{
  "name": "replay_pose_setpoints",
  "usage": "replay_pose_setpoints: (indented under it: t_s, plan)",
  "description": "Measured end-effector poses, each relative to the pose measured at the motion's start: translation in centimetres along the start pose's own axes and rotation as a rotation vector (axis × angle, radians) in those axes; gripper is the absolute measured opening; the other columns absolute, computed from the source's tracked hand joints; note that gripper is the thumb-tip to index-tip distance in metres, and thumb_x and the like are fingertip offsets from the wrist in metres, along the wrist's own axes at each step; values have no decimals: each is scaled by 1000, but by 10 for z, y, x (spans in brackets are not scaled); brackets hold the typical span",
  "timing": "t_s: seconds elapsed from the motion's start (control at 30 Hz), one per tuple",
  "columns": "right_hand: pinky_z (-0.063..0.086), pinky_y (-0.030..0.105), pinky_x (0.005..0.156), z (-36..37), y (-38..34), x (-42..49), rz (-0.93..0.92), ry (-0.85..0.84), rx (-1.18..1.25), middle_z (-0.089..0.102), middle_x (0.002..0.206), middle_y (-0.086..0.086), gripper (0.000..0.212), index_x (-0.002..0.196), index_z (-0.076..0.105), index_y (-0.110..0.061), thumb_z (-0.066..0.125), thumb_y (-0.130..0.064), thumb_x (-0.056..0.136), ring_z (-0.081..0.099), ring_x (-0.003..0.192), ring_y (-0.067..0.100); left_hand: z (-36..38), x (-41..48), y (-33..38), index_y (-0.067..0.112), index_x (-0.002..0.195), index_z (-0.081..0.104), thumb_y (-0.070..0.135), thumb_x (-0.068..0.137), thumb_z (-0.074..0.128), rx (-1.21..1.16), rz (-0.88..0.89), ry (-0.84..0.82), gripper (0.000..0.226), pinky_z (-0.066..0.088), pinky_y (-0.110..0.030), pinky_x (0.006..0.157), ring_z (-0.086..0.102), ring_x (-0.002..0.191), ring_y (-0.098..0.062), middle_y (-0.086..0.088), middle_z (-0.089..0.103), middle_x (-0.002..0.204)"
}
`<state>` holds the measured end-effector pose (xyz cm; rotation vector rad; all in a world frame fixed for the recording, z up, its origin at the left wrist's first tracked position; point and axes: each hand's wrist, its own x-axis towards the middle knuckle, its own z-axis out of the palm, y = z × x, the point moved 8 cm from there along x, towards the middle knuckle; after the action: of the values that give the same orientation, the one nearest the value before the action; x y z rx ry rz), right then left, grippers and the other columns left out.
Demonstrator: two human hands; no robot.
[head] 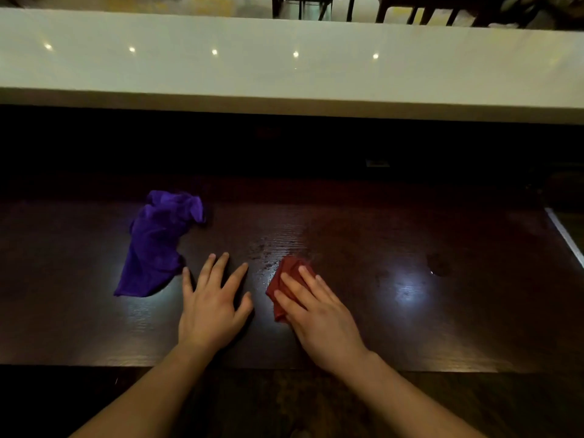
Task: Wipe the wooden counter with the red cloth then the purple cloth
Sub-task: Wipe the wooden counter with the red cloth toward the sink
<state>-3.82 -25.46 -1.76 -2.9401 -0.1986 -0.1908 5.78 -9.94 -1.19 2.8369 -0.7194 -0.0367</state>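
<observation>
The dark wooden counter (395, 327) stretches across the lower half of the view. My right hand (319, 314) presses flat on a crumpled red cloth (286, 276), which sticks out beyond my fingers to the left and far side. My left hand (210, 298) lies flat on the bare wood with fingers spread, holding nothing. The purple cloth (158, 245) lies crumpled to the left of my left hand, close to my little finger. A wet, streaky patch (268, 248) shines on the wood just beyond the red cloth.
A raised white ledge (284, 74) runs along the far side, with a dark recess below it. Chair legs (303, 7) stand beyond it. The counter's right end has a pale edge strip (565, 238). A dark blotch (439, 265) marks the wood at right.
</observation>
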Motion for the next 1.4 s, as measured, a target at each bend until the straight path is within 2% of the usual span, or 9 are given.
replay_pose_setpoints:
  t_s: [0.1,0.27,0.37,0.53,0.77,0.83,0.97,1.2,1.4]
  plan:
    - [22,45,118,-14,49,-41,97,10,-27,30,158,-3,48,143,43,-30,48,-31,95,15,149,24,1,0,14,24,139,52,47,86,39,3,138,-13,60,16,-64,114,28,145,-30,-13,42,151]
    - [24,50,117,-45,140,-55,644,109,29,38,155,6,46,140,51,-21,57,-19,94,19,147,34,0,1,24,24,138,53,45,87,41,42,249,-13,57,23,-64,112,33,143,-31,-13,45,149]
    - [20,51,118,-33,92,-43,523,92,46,37,155,4,47,140,51,-22,56,-20,93,20,147,35,4,-4,52,27,138,52,46,88,43,94,390,-12,54,24,-67,109,34,142,-32,-13,46,148]
    - [27,45,115,-36,75,-85,274,23,-20,38,154,-2,47,139,50,-28,55,-24,92,25,146,28,19,-5,96,37,145,38,51,90,41,-23,232,-58,57,8,-67,115,15,149,-30,-10,29,158]
    - [26,48,117,-69,182,-118,933,166,37,38,154,5,41,138,53,-21,51,-21,97,19,147,31,35,-7,96,36,150,28,59,93,29,-1,105,-55,62,1,-63,117,7,150,-28,-11,26,159]
    - [24,46,118,-64,165,-107,851,177,35,40,153,5,42,138,54,-22,54,-19,96,20,146,32,38,-6,95,35,148,32,59,91,31,17,107,-60,62,3,-63,117,11,149,-29,-12,29,158]
    - [30,45,115,-57,130,-124,283,28,29,40,153,-2,47,137,53,-26,60,-17,91,24,147,26,37,-6,95,34,145,40,58,89,36,23,106,-41,61,9,-63,116,19,147,-31,-13,36,154]
    - [32,43,112,-80,212,-138,726,218,93,49,146,4,38,128,62,-17,58,-9,92,29,144,26,30,-6,97,32,142,45,55,88,35,-1,94,10,59,13,-61,116,25,145,-31,-13,40,152]
    - [30,46,114,-62,155,-108,137,73,71,50,145,4,45,125,63,-18,59,-6,82,34,142,30,25,-9,99,33,144,44,54,89,32,-12,80,14,60,12,-58,117,23,146,-27,-11,38,154]
